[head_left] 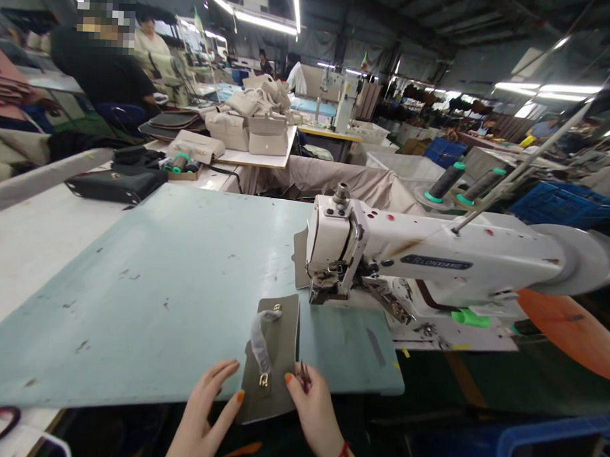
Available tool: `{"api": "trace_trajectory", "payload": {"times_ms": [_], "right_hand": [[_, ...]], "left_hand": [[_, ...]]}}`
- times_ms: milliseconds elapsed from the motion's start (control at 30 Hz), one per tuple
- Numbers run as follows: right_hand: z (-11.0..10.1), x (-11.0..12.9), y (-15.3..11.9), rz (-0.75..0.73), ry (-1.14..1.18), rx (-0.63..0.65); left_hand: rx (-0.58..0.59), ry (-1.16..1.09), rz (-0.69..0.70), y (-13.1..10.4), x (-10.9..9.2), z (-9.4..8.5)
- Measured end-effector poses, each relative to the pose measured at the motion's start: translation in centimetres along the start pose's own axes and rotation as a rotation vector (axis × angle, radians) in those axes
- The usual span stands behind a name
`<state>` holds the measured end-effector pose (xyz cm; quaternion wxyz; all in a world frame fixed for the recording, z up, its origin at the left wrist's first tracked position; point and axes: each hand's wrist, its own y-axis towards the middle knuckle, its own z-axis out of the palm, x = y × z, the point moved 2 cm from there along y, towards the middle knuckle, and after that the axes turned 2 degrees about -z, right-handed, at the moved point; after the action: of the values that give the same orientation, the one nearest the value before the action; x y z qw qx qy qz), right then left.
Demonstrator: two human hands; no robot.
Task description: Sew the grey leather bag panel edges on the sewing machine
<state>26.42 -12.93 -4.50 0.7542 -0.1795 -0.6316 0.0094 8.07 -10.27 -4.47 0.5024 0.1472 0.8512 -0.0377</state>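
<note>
A grey-green bag panel [283, 344] lies at the front edge of the light blue table, its lower end reaching past the edge. On it is a handle in pale wrapping [259, 343], with gold-coloured metal fittings at both ends. My left hand [206, 402] is at the panel's lower left side, fingers apart and thumb by its edge. On the right side, my right hand [315, 405] has its thumb at the panel's edge and its fingers curled round small thread snips [304, 376], points up. Another grey-green piece [300, 258] lies beside the sewing machine head.
A white sewing machine [424, 253] stands at the right, with dark thread cones [445, 181] behind it. A black bag [117, 183] lies at the back left. Beige bags [267, 134] are piled farther back. A blue bin [557, 444] is at the lower right; people work beyond.
</note>
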Motion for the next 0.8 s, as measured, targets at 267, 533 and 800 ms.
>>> {"api": "trace_trajectory", "payload": {"times_ms": [267,533,800], "right_hand": [[0.5,5.5,3.6,-0.242,-0.333,0.292],[-2.9,6.8,8.7,-0.174,-0.294,0.001],[-3.4,6.6,10.5,-0.200,-0.246,-0.197]], "left_hand": [[0.198,-0.951,-0.656,5.5,-1.7,3.7],[0.133,-1.000,-0.499,16.0,-4.3,6.1],[0.132,-0.965,-0.498,19.4,-3.8,8.0]]}}
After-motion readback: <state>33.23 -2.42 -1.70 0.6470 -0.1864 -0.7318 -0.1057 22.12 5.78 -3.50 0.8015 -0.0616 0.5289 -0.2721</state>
